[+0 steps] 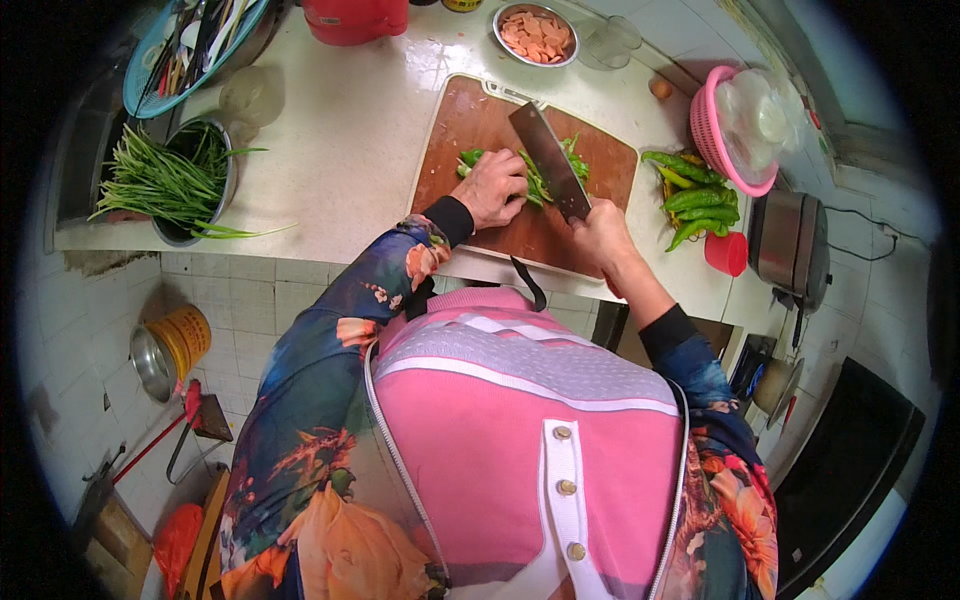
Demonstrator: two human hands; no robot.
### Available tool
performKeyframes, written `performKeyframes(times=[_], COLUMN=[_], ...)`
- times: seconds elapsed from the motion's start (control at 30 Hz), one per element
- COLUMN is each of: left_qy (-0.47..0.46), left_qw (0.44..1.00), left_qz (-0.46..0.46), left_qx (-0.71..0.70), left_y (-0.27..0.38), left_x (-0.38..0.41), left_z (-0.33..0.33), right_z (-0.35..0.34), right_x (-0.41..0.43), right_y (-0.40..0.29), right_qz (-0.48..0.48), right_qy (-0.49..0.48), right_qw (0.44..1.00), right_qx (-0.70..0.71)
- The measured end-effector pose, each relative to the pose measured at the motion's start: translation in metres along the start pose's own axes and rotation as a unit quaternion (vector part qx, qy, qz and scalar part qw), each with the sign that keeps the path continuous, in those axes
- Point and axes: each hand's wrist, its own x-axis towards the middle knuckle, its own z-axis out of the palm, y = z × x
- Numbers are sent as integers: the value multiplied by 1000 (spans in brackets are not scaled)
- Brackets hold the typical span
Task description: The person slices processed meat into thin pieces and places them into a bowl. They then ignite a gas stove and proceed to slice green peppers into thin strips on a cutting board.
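My right hand [604, 234] grips the handle of a broad cleaver [551, 161], its blade slanting up and left across a brown cutting board [465, 112] with a pale rim. Just left of the blade, my left hand [493, 189] presses with curled fingers on green pepper [471, 157], part of which shows beyond the knuckles. Cut green slices [576, 166] lie on the far side of the blade, and more green pieces [537, 186] sit between the hand and the blade. What the left fingertips touch is partly hidden.
Whole green peppers [697, 199] lie right of the board, beside a red cup [725, 253] and a pink basket [712, 127]. Behind the board stands a metal bowl of sliced orange pieces [535, 37]. At left are a pot of green stalks [161, 176] and a blue utensil basket [142, 82].
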Motion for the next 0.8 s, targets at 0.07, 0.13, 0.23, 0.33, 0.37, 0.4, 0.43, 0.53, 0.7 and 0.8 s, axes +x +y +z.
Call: performKeyframes(times=[0.07,0.13,0.23,0.33,0.37,0.4,0.43,0.53,0.7,0.8], left_qy=[3,1,-10,-18,-18,-16,-16,-12,-5,-29], left_qw=[1000,1000,1000,1000,1000,1000,999,999,999,998], left_qz=[-3,-6,-7,-14,-17,-18,-21,-26,-30,-34], left_qx=[-5,-9,-15,-21,-19,-18,-22,-32,-26,-31], left_y=[1,0,-3,-6,-8,-8,-6,-5,-11,-8], left_x=[-1,-3,-2,-1,0,1,1,0,-3,-1], left_z=[1,1,4,4,3,1,0,3,7,4], right_z=[2,8,17,48,51,52,50,32,18,16], right_x=[1,2,8,18,16,19,17,8,4,5], right_y=[9,11,8,4,-1,2,10,19,18,-4], right_qz=[-1,18,57,85,79,62,36,-1,-29,47], right_qy=[-45,-56,-76,-17,10,26,30,51,-15,-53], right_qw=[999,997,995,996,997,998,999,996,999,997], right_qx=[-29,-42,-19,-18,-12,-20,8,68,-21,-19])
